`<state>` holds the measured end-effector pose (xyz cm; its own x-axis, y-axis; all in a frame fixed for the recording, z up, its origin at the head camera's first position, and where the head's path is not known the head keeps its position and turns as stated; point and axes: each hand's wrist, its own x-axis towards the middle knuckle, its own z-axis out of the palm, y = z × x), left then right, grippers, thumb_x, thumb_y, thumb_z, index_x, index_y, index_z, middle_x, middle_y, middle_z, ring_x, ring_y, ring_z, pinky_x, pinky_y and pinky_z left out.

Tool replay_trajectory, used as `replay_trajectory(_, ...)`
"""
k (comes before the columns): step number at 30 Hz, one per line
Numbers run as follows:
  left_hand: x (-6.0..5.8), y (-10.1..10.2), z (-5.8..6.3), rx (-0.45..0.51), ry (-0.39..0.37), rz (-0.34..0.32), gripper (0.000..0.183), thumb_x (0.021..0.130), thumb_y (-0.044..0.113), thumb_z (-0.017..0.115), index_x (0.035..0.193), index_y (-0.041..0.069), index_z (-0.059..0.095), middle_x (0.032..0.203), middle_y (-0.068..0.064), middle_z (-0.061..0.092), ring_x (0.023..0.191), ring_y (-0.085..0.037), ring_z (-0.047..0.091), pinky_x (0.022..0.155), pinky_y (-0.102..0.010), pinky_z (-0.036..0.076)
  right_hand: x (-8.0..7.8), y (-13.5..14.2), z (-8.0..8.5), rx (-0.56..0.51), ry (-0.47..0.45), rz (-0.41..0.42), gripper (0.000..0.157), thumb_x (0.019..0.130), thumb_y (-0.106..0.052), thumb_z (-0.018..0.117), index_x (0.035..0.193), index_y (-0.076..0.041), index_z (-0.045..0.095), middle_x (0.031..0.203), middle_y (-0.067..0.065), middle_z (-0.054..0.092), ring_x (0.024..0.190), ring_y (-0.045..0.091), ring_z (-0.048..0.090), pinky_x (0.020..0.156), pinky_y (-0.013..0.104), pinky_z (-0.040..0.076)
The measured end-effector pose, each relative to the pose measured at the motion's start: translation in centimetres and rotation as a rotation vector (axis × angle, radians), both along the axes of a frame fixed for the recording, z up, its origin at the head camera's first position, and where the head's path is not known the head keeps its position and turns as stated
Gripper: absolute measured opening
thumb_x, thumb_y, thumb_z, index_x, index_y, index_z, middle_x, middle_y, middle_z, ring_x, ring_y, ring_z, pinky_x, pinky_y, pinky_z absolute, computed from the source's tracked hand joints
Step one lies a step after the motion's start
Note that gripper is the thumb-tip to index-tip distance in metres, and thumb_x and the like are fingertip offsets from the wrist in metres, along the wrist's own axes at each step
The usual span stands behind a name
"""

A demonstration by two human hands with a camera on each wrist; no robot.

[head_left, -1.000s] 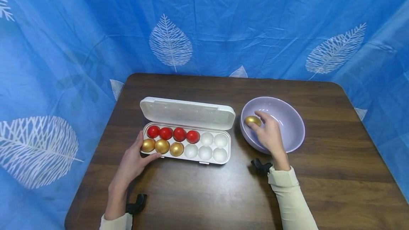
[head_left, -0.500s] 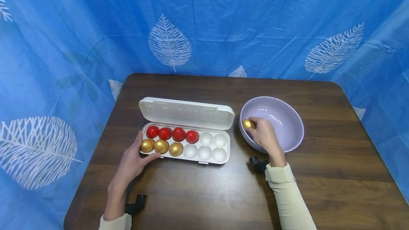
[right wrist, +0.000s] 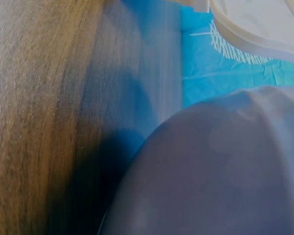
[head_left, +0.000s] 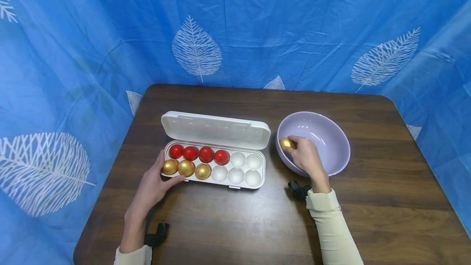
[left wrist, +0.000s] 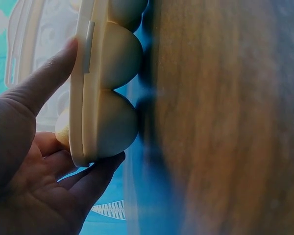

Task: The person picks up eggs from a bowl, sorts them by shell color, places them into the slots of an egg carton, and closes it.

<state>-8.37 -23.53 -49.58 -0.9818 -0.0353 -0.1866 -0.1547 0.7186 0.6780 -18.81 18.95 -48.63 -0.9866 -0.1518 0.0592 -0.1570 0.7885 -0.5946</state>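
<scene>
In the head view my left hand (head_left: 150, 187) holds the left end of a white egg box (head_left: 239, 181), thumb along the near rim and fingers round the end. Its lid stands raised at the back. Several red eggs (head_left: 206, 154) fill the left part of the back row, and gold eggs (head_left: 186, 168) the left part of the front row. My right hand (head_left: 307, 156) reaches into a lilac bowl (head_left: 333, 138) and pinches a gold egg (head_left: 286, 142) at its left side. The right wrist view has the bowl's outer wall (right wrist: 210, 171), with the hand hidden.
The dark wooden table (head_left: 235, 224) carries the box on the left and the bowl on the right, a narrow gap between them. A blue curtain (head_left: 243, 32) with white leaves hangs behind. Black wrist mounts (head_left: 157, 235) stick out from both wrists.
The right hand has shifted slightly left and towards me inside the bowl, its fingers closing round the gold egg. The left hand and the egg box have stayed put.
</scene>
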Motion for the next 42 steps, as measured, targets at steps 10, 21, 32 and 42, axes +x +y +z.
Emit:
replay_trajectory(10,0.0,0.1,0.1,-0.003,-0.021,0.005,0.115,0.083,0.055,0.073,0.157,0.000,0.003,0.160,-0.026,0.011,0.144,-0.047,0.017,0.110,-0.062,0.025,0.2,0.3,-0.1,-0.047,0.038,-0.044,0.031,0.087,-0.015,0.075,0.110,0.005,0.071,0.103,0.022,0.071,0.094,0.037,0.065,0.086,0.051,0.049)
replay_trajectory(21,0.1,0.1,0.0,0.003,-0.009,0.005,0.115,0.083,0.054,0.074,0.157,0.000,0.005,0.161,-0.026,0.012,0.144,-0.047,0.018,0.110,-0.063,0.025,0.6,0.1,0.5,-0.518,0.186,-0.209,0.032,0.081,-0.002,0.079,0.108,0.010,0.067,0.107,0.022,0.068,0.101,0.030,0.067,0.080,0.021,0.056)
replay_trajectory(32,0.0,0.0,0.0,0.000,-0.009,0.004,0.114,0.083,0.054,0.074,0.157,0.000,0.005,0.161,-0.025,0.011,0.144,-0.047,0.017,0.110,-0.062,0.025,2.3,-0.9,2.8,-0.798,0.305,-0.131,0.033,0.075,0.017,0.075,0.105,0.020,0.062,0.103,0.021,0.065,0.092,0.012,0.066,0.079,0.023,0.057)
replay_trajectory(42,0.0,0.0,0.1,0.005,-0.010,0.006,0.115,0.083,0.053,0.075,0.156,0.000,0.005,0.160,-0.026,0.012,0.144,-0.047,0.018,0.110,-0.062,0.025,2.8,-0.9,1.5,-0.912,0.425,0.019,0.038,0.067,0.028,0.072,0.103,0.022,0.059,0.103,0.007,0.067,0.096,0.014,0.066,0.080,0.025,0.057)
